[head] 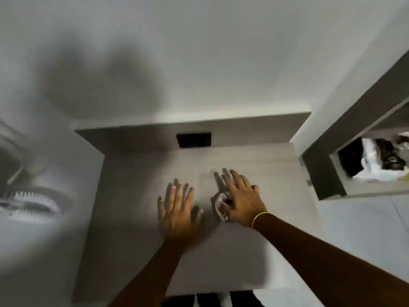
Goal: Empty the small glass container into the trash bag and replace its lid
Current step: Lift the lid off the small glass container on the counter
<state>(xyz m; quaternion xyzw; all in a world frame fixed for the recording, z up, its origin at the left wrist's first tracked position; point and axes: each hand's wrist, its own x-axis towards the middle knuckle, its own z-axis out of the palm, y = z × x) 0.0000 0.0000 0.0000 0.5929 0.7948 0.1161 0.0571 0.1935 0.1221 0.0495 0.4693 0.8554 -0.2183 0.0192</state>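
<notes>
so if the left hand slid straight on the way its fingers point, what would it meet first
Probably the raised back ledge of the table, near the dark slot. The tabletop ahead of the left hand looks bare, though blur makes this uncertain.

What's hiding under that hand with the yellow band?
A small clear glass container peeks out under the right hand. The hand and blur hide its lid and contents.

A pale wood-grain desk [137, 196] stands against a white wall [199, 52], with an open drawer [327, 173] right of the hands and grey floor tiles [365, 229].
</notes>
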